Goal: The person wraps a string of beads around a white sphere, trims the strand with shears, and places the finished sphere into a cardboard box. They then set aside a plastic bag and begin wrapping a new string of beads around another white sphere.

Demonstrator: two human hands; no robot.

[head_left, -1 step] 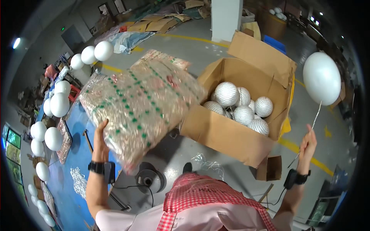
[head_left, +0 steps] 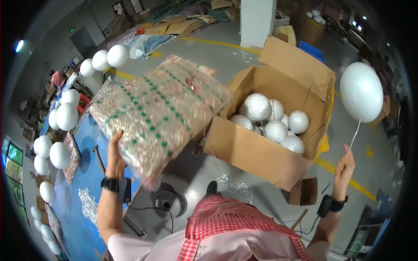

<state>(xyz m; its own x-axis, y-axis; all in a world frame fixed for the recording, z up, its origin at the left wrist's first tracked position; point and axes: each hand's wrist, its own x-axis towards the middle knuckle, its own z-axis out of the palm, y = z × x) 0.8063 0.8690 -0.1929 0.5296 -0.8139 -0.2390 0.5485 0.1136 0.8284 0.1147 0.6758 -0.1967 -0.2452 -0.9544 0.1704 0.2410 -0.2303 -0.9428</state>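
My left hand (head_left: 115, 152) is raised and grips the lower edge of a big clear plastic bag (head_left: 161, 113) packed with shiny gold and pink sequins dotted with green. The bag is held tilted, up off the floor. My right hand (head_left: 345, 167) pinches a thin stick (head_left: 353, 137) that carries a large white foam ball (head_left: 361, 91) at its top, out to the right. Between the hands, an open cardboard box (head_left: 252, 152) stands on the floor with several silver glitter balls (head_left: 274, 119) inside. The bag's right corner overlaps the box's left edge.
Several white foam balls (head_left: 65, 115) on sticks line the left side beside a blue mat (head_left: 82, 174). A black spool (head_left: 167, 202) lies on the concrete near my feet. There is a small cardboard box (head_left: 307, 191) lower right, a white pillar (head_left: 257, 17) and flattened cardboard (head_left: 174, 26) at the back.
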